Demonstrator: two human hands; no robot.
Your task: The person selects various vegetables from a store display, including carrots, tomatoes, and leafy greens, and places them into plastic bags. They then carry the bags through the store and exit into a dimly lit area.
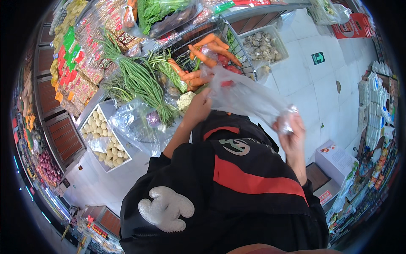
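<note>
A translucent plastic bag stretches between my hands over the front of a wire basket. My left hand is closed on its left edge, beside a cauliflower. My right hand grips the crumpled other end of the bag, out to the right of the basket. Carrots and red vegetables, partly behind the bag, lie in the basket. Left of them are leafy green stalks and a bundle of long green beans. Whether the bag holds anything is unclear.
A box of round pale vegetables stands on the floor at left, near a clear bag with a purple vegetable. Behind the basket are bagged goods. A crate of mushrooms sits beyond it. Shelves line the right.
</note>
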